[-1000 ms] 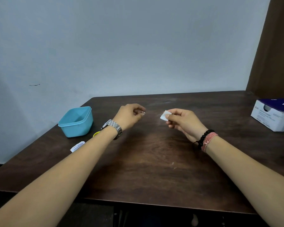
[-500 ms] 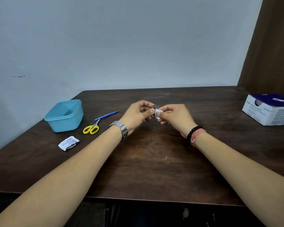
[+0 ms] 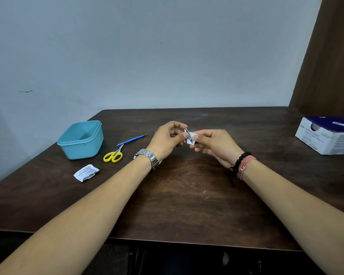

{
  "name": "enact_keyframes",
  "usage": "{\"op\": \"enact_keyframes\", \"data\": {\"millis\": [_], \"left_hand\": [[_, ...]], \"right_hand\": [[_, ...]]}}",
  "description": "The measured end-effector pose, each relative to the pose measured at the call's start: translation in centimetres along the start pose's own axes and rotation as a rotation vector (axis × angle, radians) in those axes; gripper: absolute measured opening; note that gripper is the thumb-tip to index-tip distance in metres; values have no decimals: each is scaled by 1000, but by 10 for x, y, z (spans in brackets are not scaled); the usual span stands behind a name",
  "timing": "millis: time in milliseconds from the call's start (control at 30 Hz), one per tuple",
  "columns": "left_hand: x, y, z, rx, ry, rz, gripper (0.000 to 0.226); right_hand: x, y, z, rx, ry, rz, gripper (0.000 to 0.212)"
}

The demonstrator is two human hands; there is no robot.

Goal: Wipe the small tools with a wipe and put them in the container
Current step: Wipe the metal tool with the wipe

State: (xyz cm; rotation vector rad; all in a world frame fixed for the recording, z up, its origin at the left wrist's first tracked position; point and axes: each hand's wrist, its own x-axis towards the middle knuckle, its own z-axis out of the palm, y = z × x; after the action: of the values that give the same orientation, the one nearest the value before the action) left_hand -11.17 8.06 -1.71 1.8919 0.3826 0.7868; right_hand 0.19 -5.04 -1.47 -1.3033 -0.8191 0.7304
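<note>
My left hand (image 3: 168, 138) pinches a small metal nail clipper (image 3: 187, 135) above the middle of the table. Against the clipper, my right hand (image 3: 214, 144) presses a small white wipe (image 3: 192, 137). A light blue square container (image 3: 81, 138) stands open at the table's left. Yellow-handled scissors (image 3: 114, 154) and a thin blue tool (image 3: 131, 139) lie between the container and my left hand.
A torn white wipe wrapper (image 3: 86, 172) lies in front of the container. A white and purple box (image 3: 329, 134) sits at the right edge of the dark wooden table (image 3: 187, 205). A wall rises behind the table.
My hands came together from apart, and the wipe now rests against the clipper. The view shifted, so the scissors and blue tool came into sight.
</note>
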Motion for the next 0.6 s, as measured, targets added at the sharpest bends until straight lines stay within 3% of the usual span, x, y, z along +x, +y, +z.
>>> {"op": "enact_keyframes", "data": {"millis": [200, 600], "left_hand": [[-1, 1, -3, 140, 7, 81, 17], [-3, 7, -2, 235, 28, 150, 18]], "right_hand": [[2, -1, 0, -116, 45, -12, 16], [2, 1, -7, 64, -36, 51, 9]]}}
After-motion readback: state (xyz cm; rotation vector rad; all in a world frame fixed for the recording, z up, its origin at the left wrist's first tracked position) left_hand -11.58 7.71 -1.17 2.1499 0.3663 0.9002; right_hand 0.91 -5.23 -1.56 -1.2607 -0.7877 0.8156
